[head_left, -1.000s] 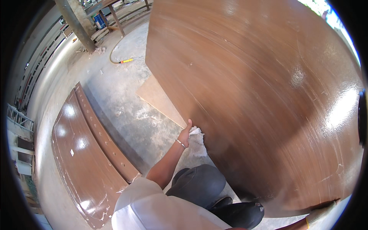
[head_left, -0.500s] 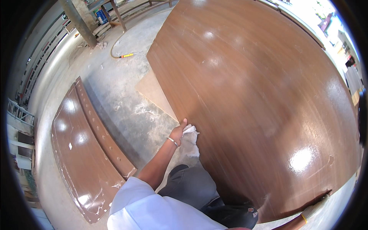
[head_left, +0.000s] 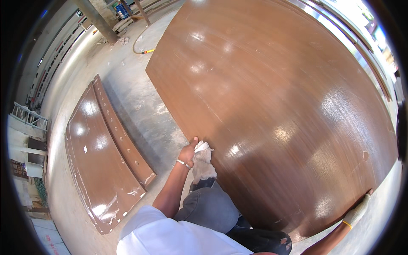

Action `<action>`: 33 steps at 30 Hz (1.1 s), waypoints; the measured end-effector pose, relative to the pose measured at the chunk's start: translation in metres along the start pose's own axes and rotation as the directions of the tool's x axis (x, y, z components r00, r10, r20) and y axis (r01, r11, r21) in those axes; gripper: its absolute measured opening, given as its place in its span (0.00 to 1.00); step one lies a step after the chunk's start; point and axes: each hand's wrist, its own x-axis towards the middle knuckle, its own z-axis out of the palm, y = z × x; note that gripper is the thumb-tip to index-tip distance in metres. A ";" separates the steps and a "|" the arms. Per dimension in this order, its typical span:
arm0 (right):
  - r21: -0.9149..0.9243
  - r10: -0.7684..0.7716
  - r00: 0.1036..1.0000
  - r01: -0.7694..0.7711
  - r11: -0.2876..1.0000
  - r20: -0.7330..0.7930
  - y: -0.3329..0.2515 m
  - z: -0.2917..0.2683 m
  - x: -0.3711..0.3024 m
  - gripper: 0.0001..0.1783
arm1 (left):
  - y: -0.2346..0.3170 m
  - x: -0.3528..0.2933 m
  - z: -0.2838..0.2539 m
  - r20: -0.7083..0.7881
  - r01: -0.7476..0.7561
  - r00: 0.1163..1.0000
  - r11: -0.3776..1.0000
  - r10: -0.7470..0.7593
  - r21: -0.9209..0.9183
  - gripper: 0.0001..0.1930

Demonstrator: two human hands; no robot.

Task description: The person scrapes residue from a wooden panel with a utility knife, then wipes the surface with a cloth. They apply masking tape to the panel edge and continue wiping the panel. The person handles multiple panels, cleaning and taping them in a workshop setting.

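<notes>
A large, glossy brown panel with wood-like streaks fills the middle and right of the view. My left hand grips its left edge, thumb on the upper face. A crumpled whitish rag is bunched in that hand and hangs against the edge. At the panel's near right corner, my right hand is closed round the edge. It looks pale, as if gloved, and its fingers under the panel are hidden. My bent knee in grey trousers is beside the panel's near left edge.
Left on the concrete floor lie a smaller brown panel with white scuffs and a long brown strip with a row of holes. A hose with a yellow-and-red end, a post and a blue container are farther off.
The large panel has shifted and tilted with both hands on it, covering the pale sheet that showed beneath its left edge. My right hand has come further into view.
</notes>
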 end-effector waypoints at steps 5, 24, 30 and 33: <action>0.017 0.005 0.991 -0.007 1.000 0.133 0.041 0.023 0.035 0.34 | -0.010 0.006 -0.026 -0.049 0.018 0.999 0.999 -0.016 0.051 0.22; -0.278 0.392 0.910 -0.345 0.897 0.136 0.259 0.031 0.067 0.35 | 0.021 -0.014 -0.053 -0.046 0.035 0.999 0.976 -0.026 0.216 0.16; -0.426 0.503 0.853 -0.408 0.808 0.138 0.256 0.047 0.075 0.40 | 0.008 0.002 -0.053 -0.055 0.036 0.998 0.976 -0.025 0.217 0.15; -0.563 0.436 0.892 -0.301 0.770 0.119 0.241 0.059 0.082 0.37 | 0.004 0.002 -0.049 -0.057 0.063 0.997 0.979 -0.053 0.195 0.16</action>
